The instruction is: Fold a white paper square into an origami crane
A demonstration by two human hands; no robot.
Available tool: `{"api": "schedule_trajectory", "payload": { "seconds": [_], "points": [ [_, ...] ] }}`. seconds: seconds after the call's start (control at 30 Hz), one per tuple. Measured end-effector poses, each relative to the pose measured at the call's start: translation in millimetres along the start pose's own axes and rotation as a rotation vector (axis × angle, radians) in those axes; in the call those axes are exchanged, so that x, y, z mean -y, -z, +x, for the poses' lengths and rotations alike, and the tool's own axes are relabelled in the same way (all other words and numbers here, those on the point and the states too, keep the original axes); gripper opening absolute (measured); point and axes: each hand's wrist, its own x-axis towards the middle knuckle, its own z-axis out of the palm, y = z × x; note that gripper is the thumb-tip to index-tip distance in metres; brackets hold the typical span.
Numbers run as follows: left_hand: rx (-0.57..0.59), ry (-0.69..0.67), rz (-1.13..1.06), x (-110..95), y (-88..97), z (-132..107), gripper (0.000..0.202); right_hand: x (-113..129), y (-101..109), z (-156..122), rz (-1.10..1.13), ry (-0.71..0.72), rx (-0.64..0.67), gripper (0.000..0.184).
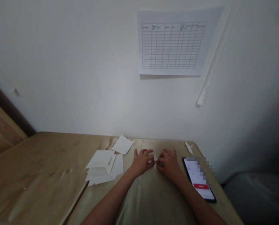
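Observation:
My left hand (142,162) and my right hand (169,163) rest on the tan table cover (48,165), fingertips meeting. Between them stands a small folded piece of white paper (155,160), pinched from both sides by curled fingers. The paper is mostly hidden by the fingers. A loose pile of white paper squares (104,167) lies just left of my left hand. A phone (199,179) with a lit screen lies just right of my right wrist.
A finished white paper crane (188,147) sits near the table's far right corner. A printed table sheet (174,43) hangs on the white wall behind. A wooden surface (1,128) rises at far left. The table edge drops off at right.

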Motion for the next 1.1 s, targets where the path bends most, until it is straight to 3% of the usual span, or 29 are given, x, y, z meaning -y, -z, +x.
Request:
{"api": "schedule_trajectory", "payload": {
  "seconds": [0.37, 0.67, 0.8, 1.1],
  "points": [
    [-0.088, -0.012, -0.146, 8, -11.4, 0, 0.01, -4, -18, 0, 0.183, -0.163, -0.08, 0.008],
    [-0.078, 0.097, -0.131, 9, -9.0, 1, 0.039, -12, -28, 0, 0.141, -0.191, -0.141, 0.032],
    [-0.056, 0.096, -0.159, 11, -8.9, 2, 0.033, -15, -32, 0, 0.142, -0.175, -0.14, 0.031],
    [-0.133, 0.14, -0.313, 11, -10.3, 6, 0.02, -19, -34, 5, 0.304, -0.151, -0.157, 0.026]
  ]
}}
